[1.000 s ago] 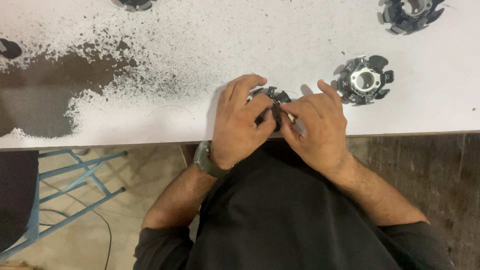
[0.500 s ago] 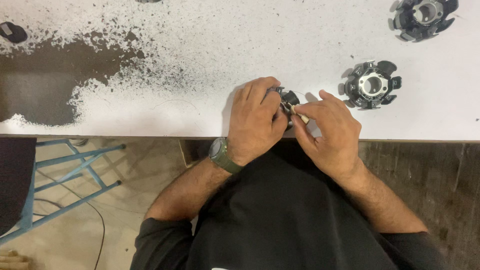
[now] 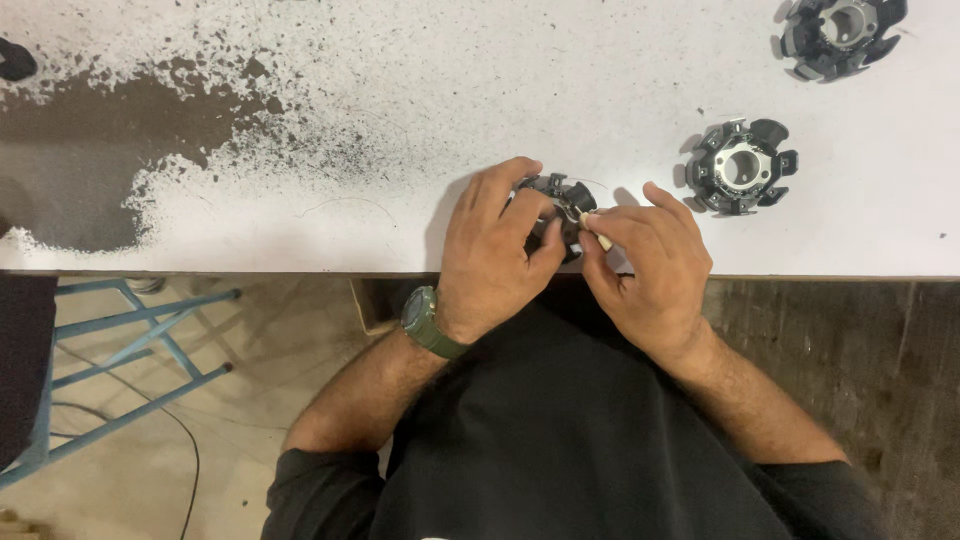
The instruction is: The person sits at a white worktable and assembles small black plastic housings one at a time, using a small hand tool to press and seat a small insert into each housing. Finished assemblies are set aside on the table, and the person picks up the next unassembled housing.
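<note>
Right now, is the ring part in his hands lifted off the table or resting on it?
Cannot tell: the black ring part sits over the white table edge, left hand gripping it and hiding its underside.

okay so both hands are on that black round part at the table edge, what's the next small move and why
Probably keep the left hand steadying the black round part while the right hand eases the small pale piece pinched at its rim into place.

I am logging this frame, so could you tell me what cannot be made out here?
- Head view: most of the black part, covered by the left hand.
- The small pale piece at the right hand: too small to identify.
- The top-right part: cut by the edge.
</note>
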The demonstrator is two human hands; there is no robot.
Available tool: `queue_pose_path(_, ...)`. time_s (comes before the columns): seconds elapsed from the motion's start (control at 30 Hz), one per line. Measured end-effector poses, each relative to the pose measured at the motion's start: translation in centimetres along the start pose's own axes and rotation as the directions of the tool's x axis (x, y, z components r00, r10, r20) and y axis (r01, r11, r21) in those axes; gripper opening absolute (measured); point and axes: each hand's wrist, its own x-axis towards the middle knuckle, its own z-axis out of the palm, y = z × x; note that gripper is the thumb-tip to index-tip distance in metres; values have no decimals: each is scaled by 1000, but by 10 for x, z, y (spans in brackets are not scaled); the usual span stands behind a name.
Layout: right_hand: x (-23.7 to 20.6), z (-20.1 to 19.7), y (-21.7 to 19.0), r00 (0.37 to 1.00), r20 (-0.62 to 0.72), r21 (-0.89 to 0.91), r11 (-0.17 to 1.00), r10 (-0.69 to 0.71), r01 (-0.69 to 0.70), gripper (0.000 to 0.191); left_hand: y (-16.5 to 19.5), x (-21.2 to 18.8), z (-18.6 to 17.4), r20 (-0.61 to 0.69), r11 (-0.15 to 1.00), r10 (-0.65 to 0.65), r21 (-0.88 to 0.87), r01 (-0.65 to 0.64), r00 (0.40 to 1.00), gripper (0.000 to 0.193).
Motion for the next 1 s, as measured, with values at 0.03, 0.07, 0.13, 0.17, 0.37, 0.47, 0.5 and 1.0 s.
queue_pose_path(0.03, 0, 1, 0, 1000, 2, -3, 1000, -4, 4, 29, -1, 0, 0, 3, 1000, -1, -9, 1, 1000, 20)
queue_pose_path(0.07, 0, 1, 0, 1000, -9, -9, 1000, -7, 7, 29, -1, 0, 0, -2, 1000, -2, -5, 2, 1000, 20)
queue_pose_path(0.13, -1, 2, 0, 999, -31, -23, 1000, -10, 9, 29, -2, 1, 0, -8, 1000, -5, 1, 5, 1000, 21)
queue_pose_path(0.17, -1, 2, 0, 999, -34, -16, 1000, -11, 11, 30, -2, 1, 0, -5, 1000, -8, -12, 8, 1000, 20)
queue_pose_path(0.37, -3, 3, 0, 999, -45, -5, 1000, -20, 20, 31, -2, 0, -9, 24, 1000, -4, -15, 4, 1000, 18)
queue_pose_path(0.47, -4, 5, 1, 999, -49, 0, 1000, -22, 22, 31, -1, 2, -12, 31, 999, 20, 27, -21, 999, 24)
queue_pose_path(0.5, -4, 5, 2, 998, -51, -2, 1000, -26, 26, 31, 0, 3, -11, 22, 999, 31, 32, -32, 999, 28)
queue_pose_path(1.0, -7, 11, 3, 998, -46, 19, 999, -34, 34, 37, -5, 6, -5, -31, 996, 8, -84, -11, 999, 18)
